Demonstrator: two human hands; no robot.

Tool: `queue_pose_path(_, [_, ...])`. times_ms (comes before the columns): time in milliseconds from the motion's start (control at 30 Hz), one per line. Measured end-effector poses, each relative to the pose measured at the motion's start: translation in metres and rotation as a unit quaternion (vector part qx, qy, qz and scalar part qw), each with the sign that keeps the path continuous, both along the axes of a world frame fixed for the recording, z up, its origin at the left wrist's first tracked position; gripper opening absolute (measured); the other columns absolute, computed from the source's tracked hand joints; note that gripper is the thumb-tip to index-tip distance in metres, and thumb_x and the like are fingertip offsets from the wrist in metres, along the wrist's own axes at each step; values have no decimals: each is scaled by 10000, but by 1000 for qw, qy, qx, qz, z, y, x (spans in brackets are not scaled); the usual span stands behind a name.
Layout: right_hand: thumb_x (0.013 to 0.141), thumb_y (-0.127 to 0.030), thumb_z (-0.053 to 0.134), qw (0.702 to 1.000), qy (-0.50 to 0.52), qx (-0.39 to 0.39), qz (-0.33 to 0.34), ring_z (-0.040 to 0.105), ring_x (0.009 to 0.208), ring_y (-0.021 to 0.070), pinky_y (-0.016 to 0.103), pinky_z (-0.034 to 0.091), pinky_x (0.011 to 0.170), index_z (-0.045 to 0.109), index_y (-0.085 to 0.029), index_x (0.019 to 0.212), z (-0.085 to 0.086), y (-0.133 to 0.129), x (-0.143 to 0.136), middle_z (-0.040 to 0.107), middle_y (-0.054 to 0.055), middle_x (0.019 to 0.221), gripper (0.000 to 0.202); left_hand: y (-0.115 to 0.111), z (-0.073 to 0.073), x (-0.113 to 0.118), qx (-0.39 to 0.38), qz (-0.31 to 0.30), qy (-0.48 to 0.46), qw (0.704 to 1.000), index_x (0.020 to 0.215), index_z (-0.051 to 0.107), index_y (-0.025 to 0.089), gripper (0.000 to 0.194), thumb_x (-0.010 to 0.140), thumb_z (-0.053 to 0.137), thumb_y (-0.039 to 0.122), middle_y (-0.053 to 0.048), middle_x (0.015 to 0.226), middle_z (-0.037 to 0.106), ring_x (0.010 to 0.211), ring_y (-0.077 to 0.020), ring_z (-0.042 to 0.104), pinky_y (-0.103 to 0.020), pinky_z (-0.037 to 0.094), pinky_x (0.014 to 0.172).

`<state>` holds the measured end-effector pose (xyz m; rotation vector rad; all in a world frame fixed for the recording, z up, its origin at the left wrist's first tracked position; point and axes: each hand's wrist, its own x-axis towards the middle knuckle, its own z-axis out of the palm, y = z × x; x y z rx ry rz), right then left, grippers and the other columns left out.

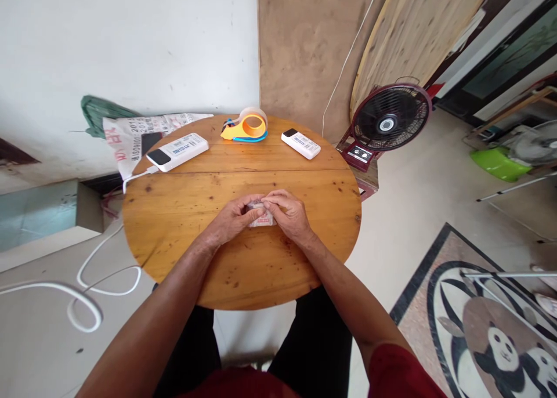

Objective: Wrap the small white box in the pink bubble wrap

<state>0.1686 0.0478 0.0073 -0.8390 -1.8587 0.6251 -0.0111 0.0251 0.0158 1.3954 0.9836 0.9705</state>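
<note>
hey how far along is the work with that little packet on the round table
Done: nothing visibly finished; no taped or completed piece lies on the round table. In hand: the left hand and right hand both pinch a small pale packet, mostly hidden, so its state is unclear. Left: the tape dispenser sits untouched at the far edge, between the power bank and a white remote.

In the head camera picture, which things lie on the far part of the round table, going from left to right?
White power bank with its cable plugged in → yellow and blue tape dispenser → smaller white device with a label. All three lie apart from each other, beyond the left hand and right hand, which together hold a small packet.
</note>
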Motion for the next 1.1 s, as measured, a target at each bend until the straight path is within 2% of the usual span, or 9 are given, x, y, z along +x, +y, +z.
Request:
queue_pose_path(267, [915,-264,582,999,-46,23,2,657,919,166,322,531,857,750,-229,942,4,-3,2,698,59,981,174,-1,-6,-1,-39,21,-22,999,1212,656,153,600,755,713,536,-76,1072,721,948,-242,656,-358,505,882])
queue_pose_path(633, [928,-248,574,993,-86,83,7,698,964,160,316,499,880,752,-239,991,-4,7,9,752,43,1044,189,2,-2,-2,45,38,65,996,1186,682,161,549,816,629,563,-86,1180,699,1101,-274,617,-386,454,1006])
queue_pose_path(867, [945,-262,563,978,-179,108,-25,691,993,159,324,455,909,735,-230,1055,-6,12,10,747,44,1090,207,2,-5,-6,-10,71,46,996,1251,631,131,635,792,634,568,-94,1169,703,1051,-272,632,-396,477,972])
queue_pose_path(1100, [948,-244,542,966,-220,135,-23,652,1116,172,361,405,989,734,-244,1061,-5,11,11,731,58,1138,223,4,-6,-3,53,87,100,990,1184,681,134,547,850,549,547,-100,1192,691,1091,-276,612,-409,438,1021])
